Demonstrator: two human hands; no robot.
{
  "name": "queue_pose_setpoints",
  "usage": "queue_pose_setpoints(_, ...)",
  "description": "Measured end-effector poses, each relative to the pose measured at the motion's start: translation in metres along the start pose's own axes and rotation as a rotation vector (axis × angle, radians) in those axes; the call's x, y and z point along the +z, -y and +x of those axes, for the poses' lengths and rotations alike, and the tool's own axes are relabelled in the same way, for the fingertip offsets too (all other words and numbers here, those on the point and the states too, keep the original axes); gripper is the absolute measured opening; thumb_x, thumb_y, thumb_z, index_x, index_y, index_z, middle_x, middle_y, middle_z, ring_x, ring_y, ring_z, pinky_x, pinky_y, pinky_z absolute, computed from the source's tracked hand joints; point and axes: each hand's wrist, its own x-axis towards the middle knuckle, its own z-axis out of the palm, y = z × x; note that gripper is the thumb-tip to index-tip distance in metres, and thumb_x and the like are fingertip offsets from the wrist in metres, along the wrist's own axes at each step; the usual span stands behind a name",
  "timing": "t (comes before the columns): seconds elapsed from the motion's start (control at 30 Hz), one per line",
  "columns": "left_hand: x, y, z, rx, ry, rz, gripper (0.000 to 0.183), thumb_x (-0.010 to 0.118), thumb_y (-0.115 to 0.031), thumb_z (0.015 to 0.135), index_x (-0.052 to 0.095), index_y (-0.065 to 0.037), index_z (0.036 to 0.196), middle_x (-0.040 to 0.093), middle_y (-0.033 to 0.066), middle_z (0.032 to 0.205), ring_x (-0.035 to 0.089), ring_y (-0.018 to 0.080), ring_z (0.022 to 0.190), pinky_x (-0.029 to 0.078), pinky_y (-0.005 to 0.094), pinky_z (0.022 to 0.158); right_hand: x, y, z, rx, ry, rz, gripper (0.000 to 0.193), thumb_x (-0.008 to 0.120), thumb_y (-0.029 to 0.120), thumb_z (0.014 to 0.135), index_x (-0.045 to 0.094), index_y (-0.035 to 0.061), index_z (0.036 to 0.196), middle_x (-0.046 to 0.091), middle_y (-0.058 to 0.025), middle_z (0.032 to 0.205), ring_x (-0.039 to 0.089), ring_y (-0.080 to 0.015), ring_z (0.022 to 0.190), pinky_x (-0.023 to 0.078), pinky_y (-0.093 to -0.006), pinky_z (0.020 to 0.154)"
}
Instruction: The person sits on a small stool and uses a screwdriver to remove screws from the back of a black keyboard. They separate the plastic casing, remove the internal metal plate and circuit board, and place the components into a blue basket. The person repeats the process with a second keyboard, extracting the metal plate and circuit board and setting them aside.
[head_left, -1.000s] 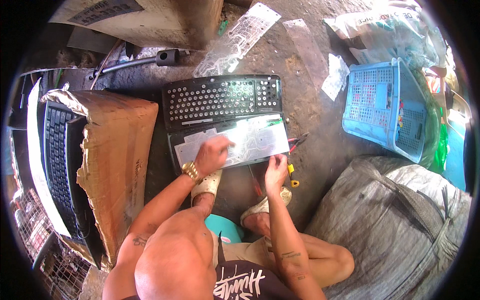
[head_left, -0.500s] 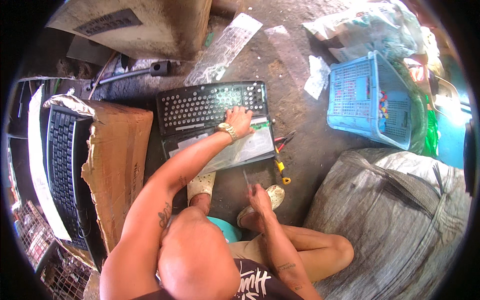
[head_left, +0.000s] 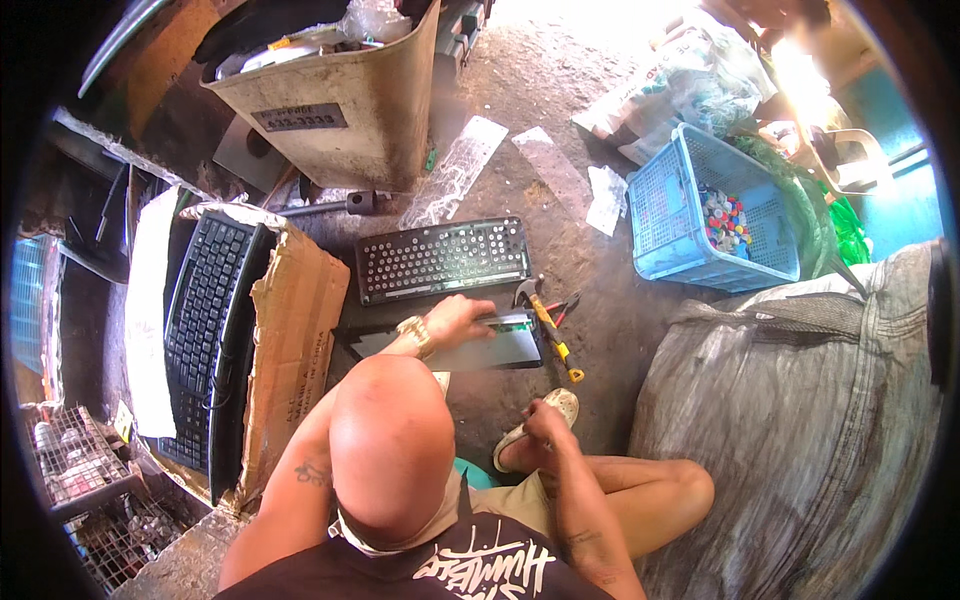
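Holds left hand (head_left: 460, 321) half-curled over smooth, oblong panel (head_left: 505, 350); curls right hand (head_left: 546, 424) beside rounded shoe (head_left: 567, 402); cannot tell if gripping.

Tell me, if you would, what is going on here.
A person's left hand is at the upper edge of a flat keyboard piece. Just beyond lies a dark keyboard panel dotted with pale round studs. The right hand is near a pale shoe; whether it holds anything is unclear. A yellow-handled hammer and red-handled pliers lie to the right of the keyboard piece.
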Motion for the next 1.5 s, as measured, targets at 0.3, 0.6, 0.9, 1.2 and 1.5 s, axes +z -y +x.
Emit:
queue_pose_setpoints(0.3,-0.104,-0.011,-0.105,-0.307,-0.18,-0.298,0.034,0.081,-0.025,0.088,0.072,-0.003,0.112,0.074,0.0102,0.096,0.062,0.0142,0.087,0.052,0.0373,0.083,-0.06,0.021,0.105,-0.085,-0.528,0.223,0.033,0.062,0.023,0.09,0.076,0.0104,0.118,0.074,-0.0224,0.116,0.07,-0.0399,0.112,0.054,-0.0476,0.098)
queue_pose_setpoints(0.6,-0.078,0.019,-0.145,-0.407,-0.73,-0.761,0.035,0.093,-0.028,0.079,0.071,-0.007,0.095,0.065,-0.0071,0.084,0.053,0.0051,0.079,0.043,0.0255,0.072,-0.15,0.141,0.246,-0.121,-0.685,0.25,0.055,0.054,0.018,0.089,0.057,-0.002,0.141,0.061,-0.0299,0.137,0.057,-0.0456,0.13,0.045,-0.0496,0.111)
queue_pose_setpoints(0.9,-0.085,0.031,-0.127,-0.452,-0.735,-0.712,0.037,0.089,-0.028,0.079,0.069,-0.005,0.099,0.065,-0.0031,0.088,0.055,0.0091,0.08,0.045,0.0276,0.074,-0.158,0.146,0.272,-0.053,-0.454,0.675,0.036,0.071,0.03,0.087,0.079,0.0054,0.113,0.079,-0.0151,0.105,0.074,-0.0297,0.101,0.055,-0.0402,0.089)
queue_pose_setpoints(1.2,-0.082,0.012,-0.111,-0.354,-0.711,-0.74,0.03,0.09,-0.02,0.079,0.067,-0.004,0.092,0.065,-0.0043,0.082,0.053,0.0079,0.075,0.045,0.0264,0.071,-0.134,0.115,0.236,-0.241,-0.007,1.161,0.035,0.056,0.015,0.106,0.06,0.0032,0.138,0.071,-0.0078,0.119,0.067,-0.0234,0.101,0.053,-0.041,0.091)
queue_pose_setpoints(1.5,-0.076,0.004,-0.131,-0.294,-0.791,-0.742,0.032,0.09,-0.022,0.08,0.069,-0.003,0.095,0.063,-0.0067,0.081,0.049,0.0068,0.074,0.041,0.0253,0.069,-0.085,0.06,0.206,-0.284,-0.02,1.329,0.042,0.054,0.013,0.107,0.051,0.0,0.147,0.069,-0.0089,0.124,0.067,-0.0208,0.108,0.057,-0.0426,0.087)
